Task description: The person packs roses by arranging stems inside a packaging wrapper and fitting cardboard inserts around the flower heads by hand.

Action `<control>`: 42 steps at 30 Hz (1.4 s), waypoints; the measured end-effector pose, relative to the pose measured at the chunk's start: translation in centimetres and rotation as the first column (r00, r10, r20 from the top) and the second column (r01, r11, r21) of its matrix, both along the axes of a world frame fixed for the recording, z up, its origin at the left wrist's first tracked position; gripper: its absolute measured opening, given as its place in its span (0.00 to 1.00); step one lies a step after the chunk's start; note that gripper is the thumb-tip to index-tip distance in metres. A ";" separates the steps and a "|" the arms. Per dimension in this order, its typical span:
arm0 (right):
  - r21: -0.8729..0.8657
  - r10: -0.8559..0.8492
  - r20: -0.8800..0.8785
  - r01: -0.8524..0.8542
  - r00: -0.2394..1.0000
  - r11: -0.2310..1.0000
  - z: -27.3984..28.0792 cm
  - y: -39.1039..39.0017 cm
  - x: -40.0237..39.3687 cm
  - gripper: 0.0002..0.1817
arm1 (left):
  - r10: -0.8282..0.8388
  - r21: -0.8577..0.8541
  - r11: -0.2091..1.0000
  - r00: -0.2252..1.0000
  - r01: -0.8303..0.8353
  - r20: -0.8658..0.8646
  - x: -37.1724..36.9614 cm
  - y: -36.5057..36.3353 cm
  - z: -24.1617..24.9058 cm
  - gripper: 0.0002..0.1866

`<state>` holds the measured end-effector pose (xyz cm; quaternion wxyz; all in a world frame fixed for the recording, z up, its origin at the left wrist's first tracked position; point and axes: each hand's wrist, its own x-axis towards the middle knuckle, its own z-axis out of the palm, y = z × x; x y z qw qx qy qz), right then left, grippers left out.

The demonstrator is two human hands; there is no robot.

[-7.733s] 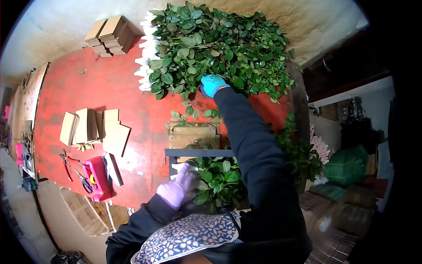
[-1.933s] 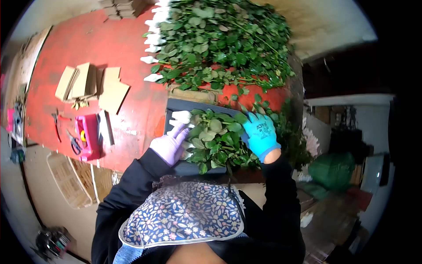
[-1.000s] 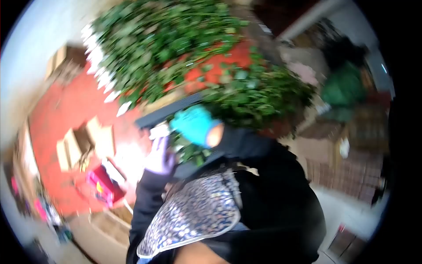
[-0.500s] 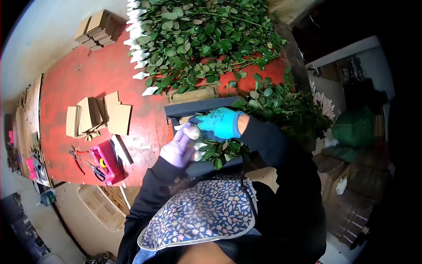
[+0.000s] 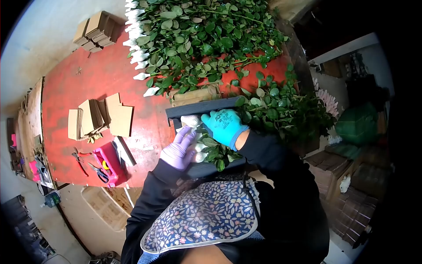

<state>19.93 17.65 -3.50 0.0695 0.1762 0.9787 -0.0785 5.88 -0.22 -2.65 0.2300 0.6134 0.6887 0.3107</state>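
Note:
White-netted rose buds (image 5: 190,121) lie in a row inside a dark ridged holder (image 5: 201,105), their leafy stems pointing right. My left hand (image 5: 178,152), in a lavender glove, rests on the buds with its fingers stretched out and slightly apart. In a teal glove, my right hand (image 5: 224,127) is curled over the stem just right of the topmost bud; its fingertips are partly hidden. Green rose leaves (image 5: 220,154) stick out below the right hand.
Many netted roses (image 5: 211,39) are piled at the table's back. Cardboard pieces (image 5: 92,116) lie left, near a pink tool box (image 5: 109,163), scissors (image 5: 99,172) and red-handled pruners (image 5: 80,162). More leafy stems (image 5: 281,105) extend right. Stacked cardboard (image 5: 96,31) stands at the far left.
The topmost netted bud, earlier lifted between both hands, now lies in the holder by its upper edge. My left fingers have come off it and spread; my right hand has shifted slightly right.

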 end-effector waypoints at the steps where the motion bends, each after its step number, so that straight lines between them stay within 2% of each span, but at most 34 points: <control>1: -0.003 -0.005 -0.003 0.005 1.000 1.000 0.0 0.0 0.2 0.09 | -0.009 -0.063 0.998 0.999 0.007 -0.032 0.0 0.0 0.7 0.26; 3: -0.077 -0.003 -0.069 -0.002 0.998 0.997 0.0 0.2 0.6 0.09 | -0.031 -0.123 0.992 0.997 0.022 -0.072 -0.3 0.3 1.0 0.26; 5: -0.059 0.002 -0.057 -0.005 0.998 0.998 -0.4 0.1 0.7 0.10 | 0.004 0.070 0.997 0.931 0.023 -0.364 -0.3 1.5 1.4 0.22; 7: -0.022 0.008 -0.047 -0.009 0.999 1.000 -0.8 0.2 0.9 0.12 | 0.047 0.148 0.988 0.821 0.046 -0.569 0.5 4.3 3.0 0.12; 9: 0.082 0.051 -0.166 -0.038 0.985 0.996 -1.4 0.0 1.2 0.09 | -0.001 0.087 0.993 0.765 0.075 -0.644 0.7 6.3 1.6 0.07; 10: 0.053 0.057 -0.080 -0.053 0.995 0.997 -1.1 0.0 1.1 0.09 | -0.011 0.123 0.986 0.767 0.117 -0.641 0.7 7.0 0.8 0.04; 15: 0.060 0.024 -0.091 -0.019 0.996 0.998 -1.1 0.0 1.1 0.08 | -0.009 0.134 0.985 0.796 0.112 -0.605 0.1 7.8 -0.2 0.04; 18: 0.053 0.029 -0.105 -0.023 0.994 0.998 -0.4 -0.1 1.1 0.07 | -0.107 0.067 0.980 0.777 0.189 -0.620 -0.7 7.5 -0.7 0.05; 21: 0.018 0.040 -0.110 -0.038 0.993 0.999 0.0 0.3 1.0 0.05 | -0.119 0.073 0.976 0.787 0.204 -0.605 -1.1 7.7 -0.8 0.04; 26: 0.030 0.049 -0.064 -0.047 0.997 0.998 -0.1 0.0 0.8 0.05 | -0.079 0.079 0.984 0.794 0.158 -0.603 -0.5 7.7 -0.7 0.07; 30: 0.017 0.043 -0.133 -0.041 0.990 0.999 -0.7 0.3 0.9 0.04 | 0.016 0.137 0.988 0.845 0.068 -0.534 0.4 7.4 -2.1 0.08; 34: 0.028 0.080 -0.156 -0.077 0.985 0.997 -0.9 0.5 1.1 0.04 | 0.005 0.156 0.984 0.848 0.092 -0.530 0.6 7.0 -1.0 0.08; 36: -0.003 0.071 -0.150 -0.073 0.986 0.997 -0.5 0.8 1.1 0.04 | 0.005 0.155 0.981 0.772 0.121 -0.635 0.5 7.2 -1.0 0.09; 37: -0.034 0.060 -0.144 -0.065 0.988 0.997 -0.3 0.9 1.0 0.04 | 0.007 0.157 0.980 0.771 0.120 -0.637 0.5 7.3 -1.1 0.09; 39: -0.042 0.059 -0.133 -0.065 0.989 0.997 -0.6 1.0 1.0 0.05 | 0.027 0.156 0.985 0.838 0.070 -0.545 0.5 7.5 -1.5 0.08; 42: -0.044 0.064 -0.108 -0.069 0.992 0.997 -0.5 0.9 1.0 0.05 | 0.013 0.138 0.988 0.874 0.062 -0.486 0.5 7.3 -2.2 0.06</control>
